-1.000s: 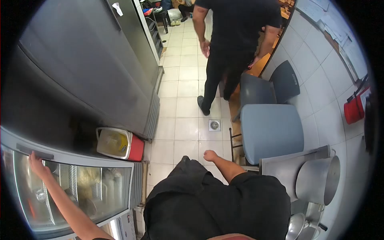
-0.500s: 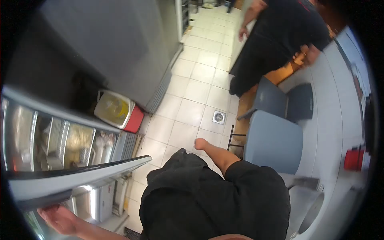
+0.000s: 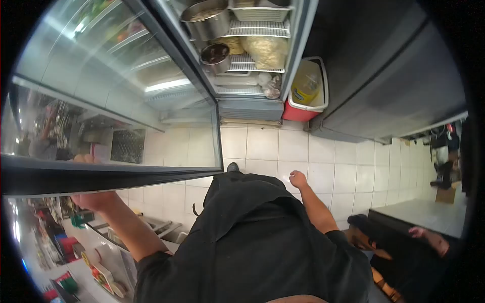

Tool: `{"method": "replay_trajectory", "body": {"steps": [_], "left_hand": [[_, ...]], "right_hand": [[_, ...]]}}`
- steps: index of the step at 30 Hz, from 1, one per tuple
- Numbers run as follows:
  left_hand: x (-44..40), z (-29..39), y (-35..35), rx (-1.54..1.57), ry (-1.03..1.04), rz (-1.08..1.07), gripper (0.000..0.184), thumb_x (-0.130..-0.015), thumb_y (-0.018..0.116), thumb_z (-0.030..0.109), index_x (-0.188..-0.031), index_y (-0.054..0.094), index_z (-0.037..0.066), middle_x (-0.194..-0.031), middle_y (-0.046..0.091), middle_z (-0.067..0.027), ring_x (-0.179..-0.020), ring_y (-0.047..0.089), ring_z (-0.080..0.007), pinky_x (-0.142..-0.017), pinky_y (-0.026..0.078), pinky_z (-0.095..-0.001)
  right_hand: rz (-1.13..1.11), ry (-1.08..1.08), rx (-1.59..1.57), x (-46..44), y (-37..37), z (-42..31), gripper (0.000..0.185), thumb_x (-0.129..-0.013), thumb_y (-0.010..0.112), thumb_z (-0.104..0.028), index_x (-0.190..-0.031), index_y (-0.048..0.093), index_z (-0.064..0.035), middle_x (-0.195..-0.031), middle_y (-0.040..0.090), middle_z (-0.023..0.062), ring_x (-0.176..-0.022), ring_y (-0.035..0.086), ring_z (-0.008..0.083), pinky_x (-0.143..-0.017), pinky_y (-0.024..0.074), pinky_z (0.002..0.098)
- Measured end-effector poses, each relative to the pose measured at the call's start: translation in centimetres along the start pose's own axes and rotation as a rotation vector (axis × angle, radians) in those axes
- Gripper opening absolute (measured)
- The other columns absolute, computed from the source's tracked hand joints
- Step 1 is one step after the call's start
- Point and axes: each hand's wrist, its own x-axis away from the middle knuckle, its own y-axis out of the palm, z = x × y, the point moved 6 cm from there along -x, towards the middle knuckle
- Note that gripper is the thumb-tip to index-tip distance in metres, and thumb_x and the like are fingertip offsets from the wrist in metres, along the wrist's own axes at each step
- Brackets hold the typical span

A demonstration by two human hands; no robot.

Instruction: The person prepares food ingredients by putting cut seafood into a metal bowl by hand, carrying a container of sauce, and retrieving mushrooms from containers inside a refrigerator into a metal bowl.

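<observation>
My left hand [image 3: 93, 200] is closed round the dark edge of a glass fridge door [image 3: 151, 174], with fingertips showing through the glass. The door stands wide open on the left. Ahead is the open fridge [image 3: 251, 110], with metal pots [image 3: 207, 22] and a big clear bag of pale food [image 3: 267, 50] on its wire shelves. A dark-filled smaller pot [image 3: 215, 59] sits on a lower shelf. My right hand [image 3: 298, 178] hangs over the floor beside me, fingers curled in; a small pale spot shows there, but I cannot make out what it is.
A red and white cooler box [image 3: 301, 112] holding a yellow-labelled container stands right of the fridge. Beside it rises a tall dark grey cabinet [image 3: 374, 76]. Another person's hand [image 3: 429, 240] shows at lower right. A counter with food [image 3: 103, 278] lies at lower left.
My view has swung left to face the fridge. The door is open wider, with my left hand still on it. The other person and the chairs have shifted toward or past the right edge.
</observation>
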Motion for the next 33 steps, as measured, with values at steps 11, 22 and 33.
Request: {"method": "replay_trajectory", "body": {"steps": [11,22,33], "left_hand": [[9.9,-7.1,-32.0,-0.191,-0.084,0.874,0.023,-0.099,0.057,0.03,-0.102,0.066,0.009,-0.099,0.07,-0.0079,-0.082,0.065,-0.0211,-0.077,0.056,-0.0331],[15.3,-28.2,-48.6,-0.341,-0.736,1.109,0.04,-0.096,0.054,0.039,-0.123,0.058,0.011,-0.114,0.064,-0.0116,-0.098,0.062,-0.0274,-0.089,0.049,-0.0514],[10.8,-44.8,-37.4,-0.743,-1.275,0.44,0.038,-0.095,0.054,0.036,-0.123,0.057,0.011,-0.111,0.064,-0.0103,-0.093,0.062,-0.0253,-0.082,0.049,-0.047]], "right_hand": [[0.146,-0.076,-0.053,-5.6,-6.5,-9.8,0.033,-0.08,0.066,-0.025,-0.106,0.07,-0.0055,-0.099,0.071,0.0175,-0.096,0.067,0.0342,-0.087,0.0534,0.0413],[0.518,-0.274,-0.164,-8.6,-24.0,-29.0,0.068,-0.08,0.07,-0.048,-0.132,0.056,-0.0056,-0.129,0.056,0.0202,-0.119,0.055,0.0369,-0.101,0.045,0.0447],[0.532,-0.363,-0.257,-10.8,-29.3,-33.5,0.061,-0.077,0.073,-0.035,-0.128,0.057,-0.0036,-0.124,0.057,0.0201,-0.117,0.054,0.0375,-0.1,0.0447,0.0438]]}}
